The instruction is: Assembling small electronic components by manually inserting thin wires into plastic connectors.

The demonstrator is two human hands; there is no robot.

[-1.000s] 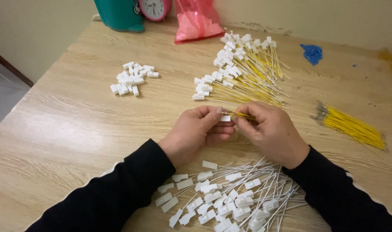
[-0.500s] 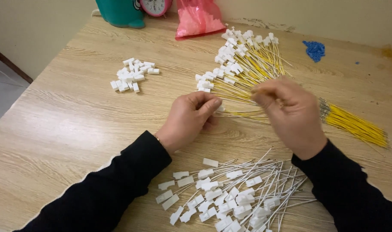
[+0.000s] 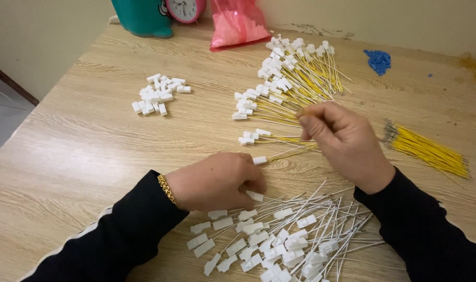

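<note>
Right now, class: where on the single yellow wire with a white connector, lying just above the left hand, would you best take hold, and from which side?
Pinch the white connector at the wire's left end, probably from above. It is blocky and lies flat on the table, clear of the piles. The yellow wire itself is thin, and its right end runs under the right hand. The left hand is nearest.

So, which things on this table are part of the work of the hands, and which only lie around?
In use:
- left hand on white-wire pile
- right hand at yellow-wire pile
- loose white connectors
- bare yellow wires

Lying about:
- pink bag
- clock
- teal container
- blue scrap
</note>
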